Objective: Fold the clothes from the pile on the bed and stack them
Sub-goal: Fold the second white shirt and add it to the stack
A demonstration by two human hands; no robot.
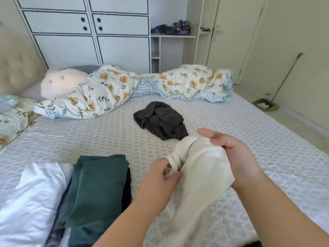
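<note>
Head view, looking down at a bed [106, 139] with a pale patterned cover. Both hands hold a cream garment [199, 175] up near the right. Left hand [160, 177] pinches a bunched fold between thumb and fingertips; right hand [231, 148] curls its fingers round the cloth's far edge, thumb out straight. Just beyond, a crumpled dark brown garment [160, 120] lies mid-bed. Near left, a folded teal garment [96, 189] tops a stack, touching white cloth [33, 198] at its left. A floral duvet [114, 90] is heaped along the far edge, with a pink plush pillow [60, 82] at far left
</note>
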